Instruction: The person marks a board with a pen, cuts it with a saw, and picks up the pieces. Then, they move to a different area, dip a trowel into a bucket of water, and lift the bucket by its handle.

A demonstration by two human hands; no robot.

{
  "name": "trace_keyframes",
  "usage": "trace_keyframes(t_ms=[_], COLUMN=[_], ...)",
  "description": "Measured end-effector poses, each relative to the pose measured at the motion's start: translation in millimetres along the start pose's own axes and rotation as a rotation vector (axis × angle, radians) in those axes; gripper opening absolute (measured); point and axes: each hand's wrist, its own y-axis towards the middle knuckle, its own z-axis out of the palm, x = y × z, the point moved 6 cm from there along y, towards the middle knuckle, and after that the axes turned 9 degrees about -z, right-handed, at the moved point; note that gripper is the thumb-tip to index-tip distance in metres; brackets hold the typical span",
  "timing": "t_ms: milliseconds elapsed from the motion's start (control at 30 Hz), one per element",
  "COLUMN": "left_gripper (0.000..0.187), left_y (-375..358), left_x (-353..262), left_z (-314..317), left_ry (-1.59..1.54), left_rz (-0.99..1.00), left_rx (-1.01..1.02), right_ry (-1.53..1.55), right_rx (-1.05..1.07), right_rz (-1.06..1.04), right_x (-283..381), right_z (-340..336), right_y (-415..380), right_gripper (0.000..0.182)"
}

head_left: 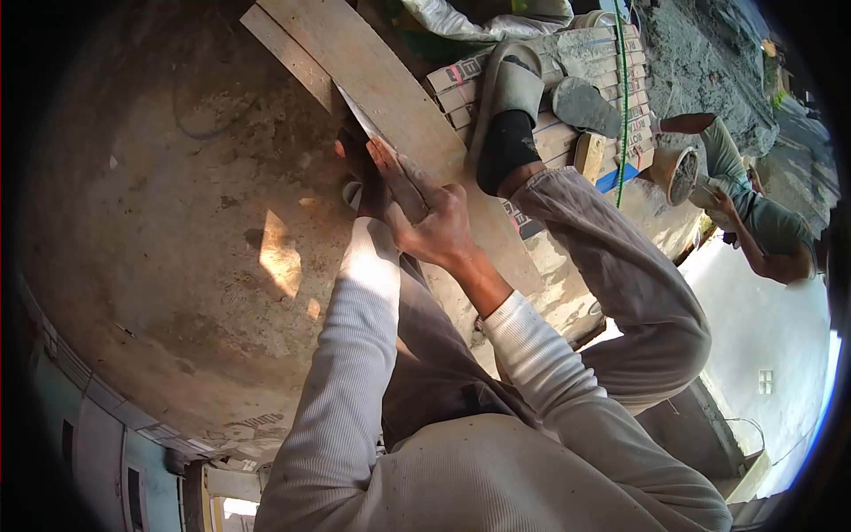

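A long brown wooden board (390,66) lies slanting before me, split lengthwise, with a narrow strip (288,55) along its left side. In the split shows a thin, pale blade (357,111), like that of a hand saw. My left hand (366,173) is closed in shadow at the blade's near end; a greyish rounded edge shows beside it, and the rest of its grip is hidden. With fingers stretched along the wood and the thumb on the other side, my right hand (434,217) clasps the near part of the strip. My sandalled foot (510,133) is beside the board.
Stacked flat cartons (461,80) lie beyond the board, with a loose sandal (585,106), a wood block (589,158) and a green cord (623,97) on them. At the right, another person (753,208) is near a bucket (675,176). Stained concrete floor (177,266) spreads leftward.
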Motion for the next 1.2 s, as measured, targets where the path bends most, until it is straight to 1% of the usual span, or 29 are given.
trace_keyframes(t_ms=[33,100,133,233,267,367,433,467,533,567,600,667,733,800,867,900,967,1000,1033,1067,1133,1200], left_gripper=[0.052,0.053,0.054,0.056,0.057,0.059,0.061,0.062,0.063,0.064,0.065,0.067,0.07,0.074,0.077,0.079,0.078,0.077,0.077,0.077,0.078,0.078], left_y=[6,12,16,31,31,24,17,24,47,52,54,57,97,110,110,105,98,94,88,81,83,92], left_x=[-2,-5,-6,-21,-22,-24,-33,-45,-66,-75,-82,-75,-40,-33,-32,-35,-41,-44,-51,-55,-60,-46], left_z=[7,13,12,6,5,-2,-8,-15,-26,-26,-26,-28,-50,-51,-43,-49,-44,-42,-41,-38,-40,-48], left_ry=[-0.035,-0.056,-0.057,-0.084,-0.094,-0.132,-0.141,-0.16,-0.181,-0.182,-0.171,-0.065,0.252,0.391,0.255,0.207,0.076,0.008,-0.005,-0.014,-0.025,-0.011], left_rz=[-0.056,-0.128,-0.149,-0.169,-0.172,-0.141,-0.079,-0.032,0.038,0.063,0.094,0.13,0.17,0.217,0.228,0.239,0.202,0.182,0.159,0.133,0.119,0.113], left_rx=[0.133,0.292,0.332,0.355,0.348,0.229,0.059,-0.061,-0.317,-0.413,-0.511,-0.649,-0.796,-0.88,-0.83,-0.816,-0.708,-0.656,-0.652,-0.648,-0.65,-0.673], right_ry=[-0.014,0.029,0.059,0.143,0.111,0.1,-0.001,-0.049,-0.052,0.03,0.037,0.003,-0.059,-0.104,-0.163,-0.043,0.187,0.032,-0.12,0.062,-0.044,-0.084], right_rx=[-0.007,0.065,0.096,-0.05,-0.03,0.051,0.037,0.021,0.174,0.154,0.165,0.22,0.225,0.06,-0.005,0.007,0.014,0.15,0.284,0.242,0.164,0.178], right_rz=[-0.034,0.147,0.23,0.144,0.016,0.202,0.037,-0.055,0.079,0.191,0.214,0.237,0.242,0.203,0.235,0.292,0.42,0.288,0.149,0.313,0.114,0.101], right_x=[2,1,2,6,17,3,18,29,52,68,81,94,88,53,28,31,40,59,75,71,74,64], right_z=[1,4,7,10,7,19,6,-3,-49,-81,-107,-133,-128,-131,-154,-155,-158,-153,-146,-139,-131,-97], right_y=[2,29,39,54,56,45,40,39,-11,-45,-68,-88,-86,-83,-73,-76,-84,-83,-85,-105,-105,-84], right_gripper=[0.051,0.053,0.054,0.055,0.055,0.055,0.054,0.054,0.058,0.059,0.062,0.068,0.072,0.067,0.06,0.059,0.057,0.06,0.064,0.074,0.079,0.07])
